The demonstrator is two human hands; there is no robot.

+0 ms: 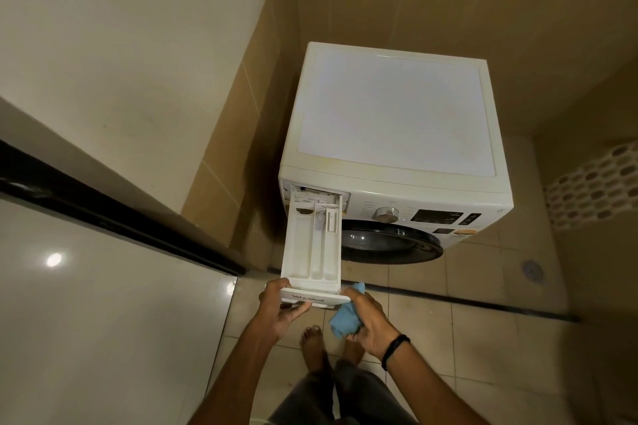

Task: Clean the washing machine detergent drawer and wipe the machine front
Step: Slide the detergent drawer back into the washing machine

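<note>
The washing machine (397, 121) stands in a tiled corner, a white front-loader with a flat, bare top; the landmark for everything else. Its dark round door (390, 241) sits low on the front, below the control panel with a silver dial (387, 214) and a dark display (436, 216) to the dial's right. The small print on the panel is too fine to read.

The detergent drawer (310, 245) projects from the machine's upper left front corner, pulled far out towards the person, its rear end still in the slot. It looks like thin moulded plastic: light, stiff, probably a little brittle at the dividers between its three long compartments, and likely slick where residue sits. The sturdy front plate is the sensible place to hold it, one hand at each end. That plate reads "Whirlpool".

The left hand (281, 309) is closed on the plate's left end, thumb across its face. The right hand (367, 316) touches the plate's right end while clutching a blue cloth (343, 319), soft and bunched, just below the drawer front.
</note>
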